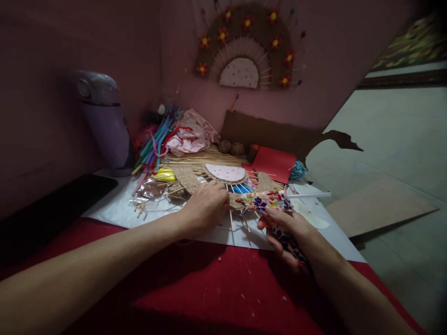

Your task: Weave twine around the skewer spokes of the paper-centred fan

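Observation:
A half-round craft piece of wooden sticks and woven twine [186, 179] lies on white paper, with a dotted fabric half-circle [226, 172] at its centre. Over its front part is my left hand [206, 204], fingers curled closed against the sticks and twine; what they pinch is hidden. My right hand [288, 228] is wrapped around a flower-patterned glue gun [267, 201]. The gun's front end points left, low over the twine band. From its back sticks out a white glue stick [310, 194].
A purple bottle [104, 123] and a dark flat object [56, 209] stand left. Behind are pipe cleaners [159, 137], crumpled dotted fabric [193, 132], twine balls [231, 148], red sheet [274, 163] and cardboard [268, 132]. A finished-looking half-round piece [246, 35] hangs on the wall.

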The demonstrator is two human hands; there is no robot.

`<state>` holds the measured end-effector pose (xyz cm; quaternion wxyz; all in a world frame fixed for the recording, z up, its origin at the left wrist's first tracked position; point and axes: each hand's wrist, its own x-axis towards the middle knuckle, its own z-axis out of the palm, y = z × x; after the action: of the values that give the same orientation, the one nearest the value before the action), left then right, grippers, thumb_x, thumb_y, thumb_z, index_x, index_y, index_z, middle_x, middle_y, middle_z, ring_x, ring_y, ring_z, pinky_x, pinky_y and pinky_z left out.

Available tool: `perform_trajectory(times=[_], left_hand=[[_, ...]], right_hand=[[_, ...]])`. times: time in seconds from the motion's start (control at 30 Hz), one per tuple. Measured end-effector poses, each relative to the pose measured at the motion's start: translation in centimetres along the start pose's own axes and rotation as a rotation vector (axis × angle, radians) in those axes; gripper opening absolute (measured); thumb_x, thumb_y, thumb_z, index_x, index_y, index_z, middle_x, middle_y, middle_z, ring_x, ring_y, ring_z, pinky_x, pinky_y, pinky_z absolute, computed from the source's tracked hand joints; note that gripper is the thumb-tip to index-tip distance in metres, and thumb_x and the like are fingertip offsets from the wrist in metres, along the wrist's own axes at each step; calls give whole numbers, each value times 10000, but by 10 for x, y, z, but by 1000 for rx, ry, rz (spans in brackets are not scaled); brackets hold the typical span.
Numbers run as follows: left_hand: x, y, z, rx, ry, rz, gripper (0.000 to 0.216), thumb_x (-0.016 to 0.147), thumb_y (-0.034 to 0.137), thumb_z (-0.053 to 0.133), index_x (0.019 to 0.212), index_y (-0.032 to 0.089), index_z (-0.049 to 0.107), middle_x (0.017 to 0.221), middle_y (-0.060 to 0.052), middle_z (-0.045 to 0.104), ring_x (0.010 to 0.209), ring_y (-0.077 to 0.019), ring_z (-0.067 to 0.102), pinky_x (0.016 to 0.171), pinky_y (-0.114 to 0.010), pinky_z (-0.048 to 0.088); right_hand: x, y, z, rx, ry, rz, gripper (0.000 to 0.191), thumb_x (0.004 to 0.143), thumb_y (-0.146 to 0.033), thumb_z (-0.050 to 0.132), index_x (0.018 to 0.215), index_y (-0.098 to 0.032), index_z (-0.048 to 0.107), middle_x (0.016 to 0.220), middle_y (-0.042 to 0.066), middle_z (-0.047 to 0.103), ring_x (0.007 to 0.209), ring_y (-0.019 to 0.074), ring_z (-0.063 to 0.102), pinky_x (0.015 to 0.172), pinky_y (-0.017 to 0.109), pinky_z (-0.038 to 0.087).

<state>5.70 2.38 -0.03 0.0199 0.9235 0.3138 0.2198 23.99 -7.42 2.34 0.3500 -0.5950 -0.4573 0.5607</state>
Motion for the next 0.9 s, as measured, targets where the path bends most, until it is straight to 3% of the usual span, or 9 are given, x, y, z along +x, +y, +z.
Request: perform_trajectory(times=[0.33, 0.47, 0.6, 0.77, 0.9], left_hand=[[-1, -3, 3, -26, 20, 7, 175, 829, 169, 456, 708, 149, 581, 785, -51, 563, 763, -171, 471, 687, -297, 367], [-1, -4, 3, -42, 28, 20, 171, 835, 174, 453, 715, 153, 573, 790, -49, 557, 783, -172, 472, 701, -297, 369], [-2, -4, 2, -43, 29, 24, 179, 834, 173, 452, 692, 156, 561, 792, -46, 556, 765, -168, 466, 687, -296, 366], [-3, -3, -1, -73, 38, 21, 166, 822, 152, 456, 690, 155, 557, 794, -46, 558, 781, -170, 469, 700, -298, 373], [-2, -5, -1, -73, 46, 37, 172, 819, 142, 444, 686, 155, 553, 787, -47, 555, 772, -171, 464, 695, -301, 374]], right_hand=[[0, 1, 1, 103, 18, -33, 476, 772, -606, 455, 851, -148, 562, 399, -53, 463, 215, 53, 339, 226, 162, 230], [-6, -3, 1, 165, 143, -203, 466, 773, -590, 475, 940, -163, 559, 446, -47, 475, 258, 63, 365, 255, 181, 243], [-8, -5, -4, 161, 311, -346, 408, 738, -579, 549, 882, -197, 554, 551, -20, 507, 351, 85, 418, 311, 215, 305], [-16, -8, -28, 51, 429, -438, 359, 737, -565, 570, 765, -210, 525, 660, 3, 541, 452, 90, 423, 391, 217, 350], [-33, -5, -66, -179, 465, -331, 351, 772, -556, 526, 738, -206, 517, 655, -7, 521, 512, 96, 449, 444, 204, 380]])
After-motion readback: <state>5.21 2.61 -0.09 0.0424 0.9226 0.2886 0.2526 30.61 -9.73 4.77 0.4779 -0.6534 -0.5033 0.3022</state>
